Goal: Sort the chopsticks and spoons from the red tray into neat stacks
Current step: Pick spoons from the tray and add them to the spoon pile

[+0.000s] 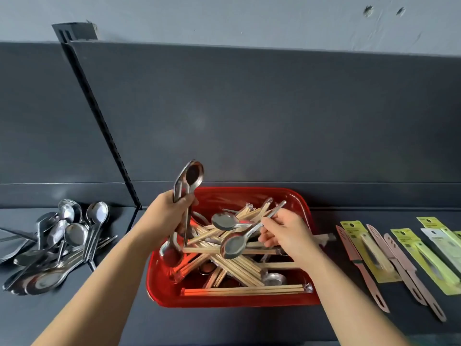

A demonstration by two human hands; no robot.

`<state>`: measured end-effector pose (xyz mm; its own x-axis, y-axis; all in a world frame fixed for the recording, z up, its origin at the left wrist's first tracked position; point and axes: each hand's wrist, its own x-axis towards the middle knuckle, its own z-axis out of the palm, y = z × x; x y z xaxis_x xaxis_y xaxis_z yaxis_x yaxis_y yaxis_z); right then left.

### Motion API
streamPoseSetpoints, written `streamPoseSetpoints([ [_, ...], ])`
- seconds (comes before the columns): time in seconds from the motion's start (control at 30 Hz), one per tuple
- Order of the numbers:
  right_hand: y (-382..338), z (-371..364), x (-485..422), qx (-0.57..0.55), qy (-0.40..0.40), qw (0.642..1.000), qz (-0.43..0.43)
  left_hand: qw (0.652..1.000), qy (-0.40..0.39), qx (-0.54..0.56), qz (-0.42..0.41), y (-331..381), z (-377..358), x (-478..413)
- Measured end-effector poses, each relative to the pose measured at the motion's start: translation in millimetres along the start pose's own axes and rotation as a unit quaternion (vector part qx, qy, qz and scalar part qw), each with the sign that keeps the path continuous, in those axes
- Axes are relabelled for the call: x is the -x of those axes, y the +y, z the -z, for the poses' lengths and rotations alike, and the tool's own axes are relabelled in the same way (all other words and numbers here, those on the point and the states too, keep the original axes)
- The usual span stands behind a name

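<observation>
Left grip (169, 216) clutching upright spoon bundle (190, 176), right grip (287, 233) pinching diagonal spoon (233, 245), bowl lower-left, over chopsticks (239, 265) in red tray (224, 302), spoon pile (57, 243) far left

Spoons (190, 174) in hands (166, 216) over red tray (249, 193)

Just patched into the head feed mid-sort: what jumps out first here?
The red tray at centre, crammed with crossed wooden chopsticks, draws the eye. Over its left edge the left hand grips a bundle of spoons upright, while the right hand pinches a single spoon by its handle above the tangle. A loose spoon heap lies on the dark counter at left.
</observation>
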<state>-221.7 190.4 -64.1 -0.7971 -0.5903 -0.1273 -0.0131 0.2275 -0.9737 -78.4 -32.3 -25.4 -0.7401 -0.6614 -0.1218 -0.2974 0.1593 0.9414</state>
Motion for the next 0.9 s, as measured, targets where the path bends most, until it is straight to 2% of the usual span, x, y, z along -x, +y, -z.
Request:
streamPoseSetpoints([
  [0.2,1,-43,-13,0.042,-0.053,0.997,-0.034,0.987,0.035,0.159,0.005,-3,30,19],
  [0.37,2,-53,-14,0.069,-0.082,0.993,-0.055,0.972,0.081,0.219,0.025,-8,32,28],
  [0.5,-6,-55,-14,0.013,-0.091,0.992,-0.087,0.961,0.077,0.262,0.043,-11,24,30],
  [0.7,-47,-70,-14,-0.002,-0.078,0.997,0.020,0.929,0.097,0.358,0.022,-9,48,27],
  [0.9,-82,-130,-15,-0.001,-0.080,0.992,0.094,0.912,0.172,0.371,0.045,-27,116,26],
])
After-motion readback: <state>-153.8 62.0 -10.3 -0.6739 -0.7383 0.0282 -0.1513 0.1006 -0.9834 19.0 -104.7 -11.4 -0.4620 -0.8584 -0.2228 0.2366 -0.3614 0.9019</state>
